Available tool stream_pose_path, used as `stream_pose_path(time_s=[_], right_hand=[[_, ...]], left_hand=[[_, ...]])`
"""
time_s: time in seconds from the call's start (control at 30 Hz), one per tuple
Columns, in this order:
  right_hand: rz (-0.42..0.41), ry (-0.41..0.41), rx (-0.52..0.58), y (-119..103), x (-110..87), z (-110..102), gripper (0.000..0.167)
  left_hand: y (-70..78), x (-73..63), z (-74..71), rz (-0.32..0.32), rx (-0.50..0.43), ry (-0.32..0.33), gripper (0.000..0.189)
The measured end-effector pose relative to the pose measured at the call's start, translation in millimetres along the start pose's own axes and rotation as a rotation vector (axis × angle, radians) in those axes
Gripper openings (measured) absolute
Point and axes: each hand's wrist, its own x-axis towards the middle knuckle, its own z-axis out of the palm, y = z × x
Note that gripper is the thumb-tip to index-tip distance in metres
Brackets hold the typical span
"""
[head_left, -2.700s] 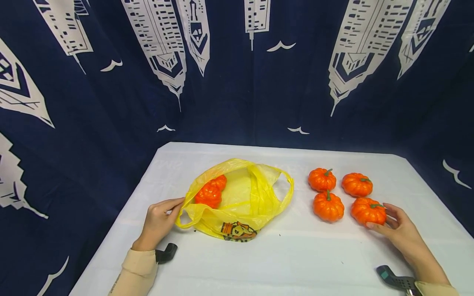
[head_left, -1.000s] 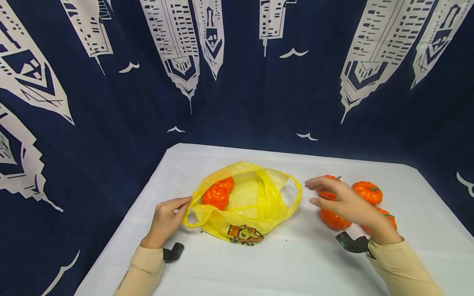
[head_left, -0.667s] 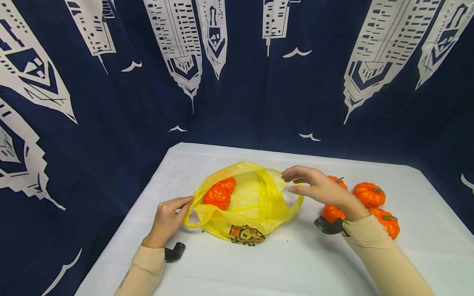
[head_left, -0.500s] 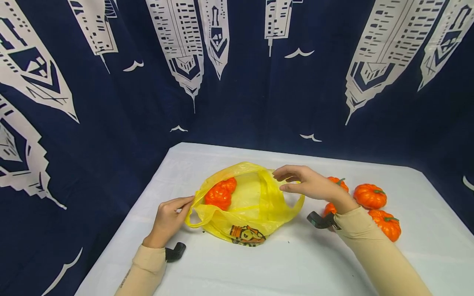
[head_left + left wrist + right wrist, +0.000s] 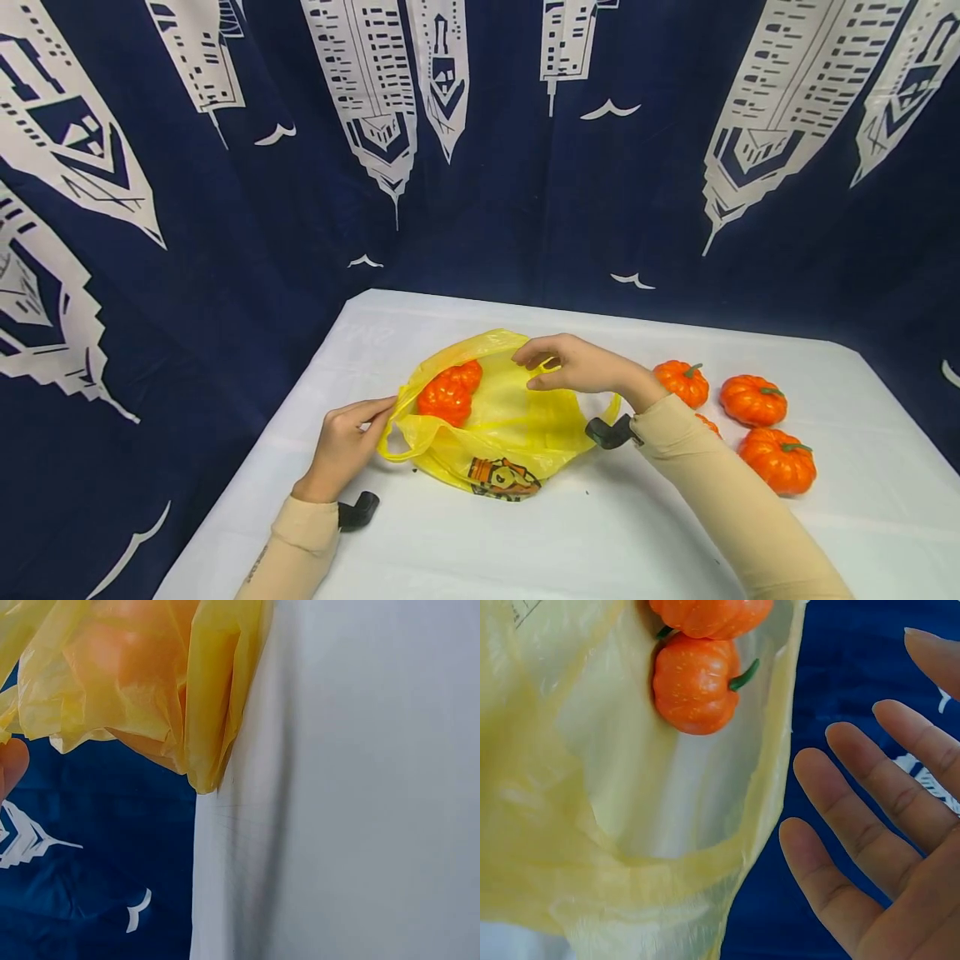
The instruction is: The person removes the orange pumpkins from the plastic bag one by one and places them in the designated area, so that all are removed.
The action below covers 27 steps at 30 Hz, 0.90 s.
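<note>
One navy cloth backdrop (image 5: 480, 225), white buildings and birds printed. One white-covered table (image 5: 465, 550). One translucent yellow plastic bag (image 5: 450, 454) on it, mouth open. Two hands: left hand (image 5: 341, 450) pinches bag's left edge; right hand (image 5: 573, 364) empty, fingers apart, over bag. Six orange ribbed pumpkins (image 5: 753, 400) visible: two in bag, touching; four on table, right, one mostly behind beige sleeve (image 5: 738, 492).

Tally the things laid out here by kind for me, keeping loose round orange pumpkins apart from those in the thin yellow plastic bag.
Round orange pumpkins, loose on the white-covered table: 4 (one mostly hidden by the beige right sleeve)
Round orange pumpkins in the bag: 2 visible
Thin yellow plastic bag: 1
Total: 7 in view
</note>
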Motion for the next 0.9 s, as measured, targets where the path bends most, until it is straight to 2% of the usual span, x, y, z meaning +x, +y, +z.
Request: stream_pose_path(time_s=[0.33,0.63,0.9], right_hand=[[0.008,-0.078,-0.023,0.6,30.2,13.2,0.042],[0.036,-0.108,-0.106,3.8,53.6,22.8,0.047],[0.062,-0.085,-0.149,9.3,69.6,31.2,0.051]], left_hand=[[0.9,1.0,0.2,-0.008,-0.012,0.008,0.03],[0.5,2.3,0.3,-0.008,-0.005,0.002,0.028],[0.3,0.2,0.0,-0.016,-0.005,0.005,0.029]])
